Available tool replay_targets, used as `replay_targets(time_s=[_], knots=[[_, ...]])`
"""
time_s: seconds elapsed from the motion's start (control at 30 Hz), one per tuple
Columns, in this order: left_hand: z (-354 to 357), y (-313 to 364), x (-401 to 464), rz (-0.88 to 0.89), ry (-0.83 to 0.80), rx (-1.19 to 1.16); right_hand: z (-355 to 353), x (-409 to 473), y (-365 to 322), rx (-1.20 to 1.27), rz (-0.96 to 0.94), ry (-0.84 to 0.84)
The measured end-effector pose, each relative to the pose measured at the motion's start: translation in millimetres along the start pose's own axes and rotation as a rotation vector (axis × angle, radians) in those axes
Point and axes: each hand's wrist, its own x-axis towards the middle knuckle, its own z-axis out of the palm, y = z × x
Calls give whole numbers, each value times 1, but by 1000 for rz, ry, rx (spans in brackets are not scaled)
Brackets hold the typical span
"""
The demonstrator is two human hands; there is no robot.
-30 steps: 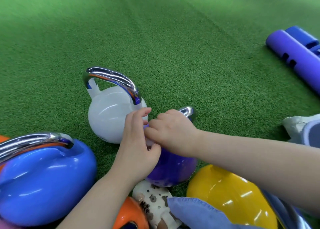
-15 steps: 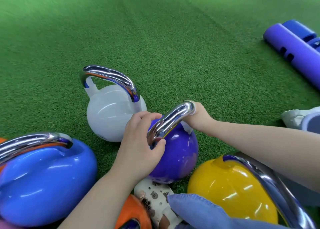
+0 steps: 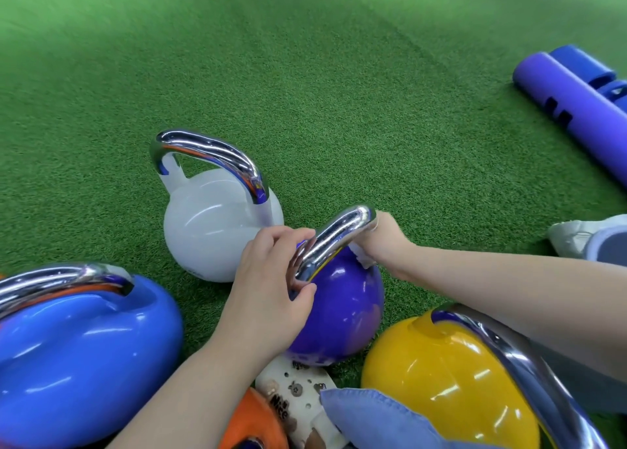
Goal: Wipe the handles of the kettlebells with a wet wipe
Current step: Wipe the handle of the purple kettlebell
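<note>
The left hand [image 3: 268, 289] is gripping the purple kettlebell's chrome handle [image 3: 334, 241] to steady it while the right hand [image 3: 383, 241], beyond, is pinching a wet wipe [image 3: 364, 262] around its far post.

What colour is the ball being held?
Purple kettlebell, shiny chrome handle; head view.

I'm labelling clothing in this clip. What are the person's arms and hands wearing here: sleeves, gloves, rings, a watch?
Nothing shows on them. Both forearms are bare as far as the frame's edge, with no sleeves in view. The left hand and right hand have no gloves, and no rings, watch or bracelet are visible on the fingers and wrists that show.
</note>
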Motion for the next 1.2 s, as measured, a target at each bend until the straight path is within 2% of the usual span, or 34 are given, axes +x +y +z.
replay_targets(time_s=[0.1, 0.17, 0.23, 0.3, 0.43, 0.6, 0.97, 1.1, 1.2], knots=[[1, -1, 0, 15, 6, 11, -9, -4, -16, -219, -277, 90], [1, -2, 0, 26, 22, 47, -14, -11, -26, -293, -456, 58], [1, -2, 0, 22, 19, 70, -13, -12, -28, -344, -522, 51], [0, -2, 0, 4, -2, 57, -10, -4, -18, -365, -429, 93], [-2, -1, -1, 6, 9, 74, -1, 7, 10, -13, -100, -29], [-1, 0, -1, 15, 14, 96, 7, 9, 25, 207, 51, -146], [-2, 2, 0, 21, 19, 129, -16, 27, 28, 104, 269, -599], [-2, 1, 0, 25, 17, 131, -20, 28, 26, 126, 317, -609], [-2, 0, 0, 30, 11, 124, -18, 26, 34, 56, 259, -497]])
